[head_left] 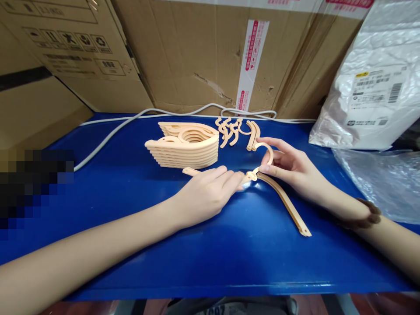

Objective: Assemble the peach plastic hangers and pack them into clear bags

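My left hand (213,189) is closed over a beige plastic hanger arm (189,171), whose far end sticks out past the knuckles. Between the thumb and fingers of my right hand (290,164) is a curved hanger hook (270,153). The hook's lower end meets the held arm at a small round joint by my left fingertips; whether they are locked together I cannot tell. A second hanger arm (288,203) lies on the blue table, running from below that joint toward the lower right. My left fingers hide much of the held arm.
A stack of folded hangers (183,155) stands behind my left hand. Several loose hooks (229,130) and a few arm pieces (252,136) lie behind the joint. A white cable (131,118) crosses the back, before cardboard boxes (197,57). A white mailing bag (370,92) leans at right.
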Demonstrator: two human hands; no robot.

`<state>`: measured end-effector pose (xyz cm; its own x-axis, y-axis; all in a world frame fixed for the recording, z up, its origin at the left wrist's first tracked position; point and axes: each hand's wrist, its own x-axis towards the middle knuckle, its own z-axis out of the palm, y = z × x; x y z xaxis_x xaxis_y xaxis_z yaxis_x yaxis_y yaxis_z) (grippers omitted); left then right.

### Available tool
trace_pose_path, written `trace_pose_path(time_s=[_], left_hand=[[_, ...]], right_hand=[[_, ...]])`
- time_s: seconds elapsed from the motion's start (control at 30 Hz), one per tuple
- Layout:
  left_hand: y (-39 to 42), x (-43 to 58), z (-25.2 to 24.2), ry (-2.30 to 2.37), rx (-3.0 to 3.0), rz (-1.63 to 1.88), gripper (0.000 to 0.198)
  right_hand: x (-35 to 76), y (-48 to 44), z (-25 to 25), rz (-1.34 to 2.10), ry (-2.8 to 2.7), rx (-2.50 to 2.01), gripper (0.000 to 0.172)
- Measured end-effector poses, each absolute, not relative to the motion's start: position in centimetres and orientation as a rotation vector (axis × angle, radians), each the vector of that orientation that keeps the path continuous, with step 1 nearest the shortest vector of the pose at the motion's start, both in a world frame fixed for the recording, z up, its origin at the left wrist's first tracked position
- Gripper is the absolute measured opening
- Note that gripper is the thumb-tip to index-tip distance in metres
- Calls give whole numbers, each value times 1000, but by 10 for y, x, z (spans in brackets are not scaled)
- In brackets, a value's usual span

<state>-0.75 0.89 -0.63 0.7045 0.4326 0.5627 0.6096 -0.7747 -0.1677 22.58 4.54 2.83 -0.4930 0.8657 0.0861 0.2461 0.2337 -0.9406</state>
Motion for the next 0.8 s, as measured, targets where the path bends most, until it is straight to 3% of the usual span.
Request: trace_pose_path(time_s=[0.8], left_hand=[[3, -5, -2, -755, -2458, -558, 30]], right_hand=[[235, 46, 28, 1160, -2119, -945, 44]])
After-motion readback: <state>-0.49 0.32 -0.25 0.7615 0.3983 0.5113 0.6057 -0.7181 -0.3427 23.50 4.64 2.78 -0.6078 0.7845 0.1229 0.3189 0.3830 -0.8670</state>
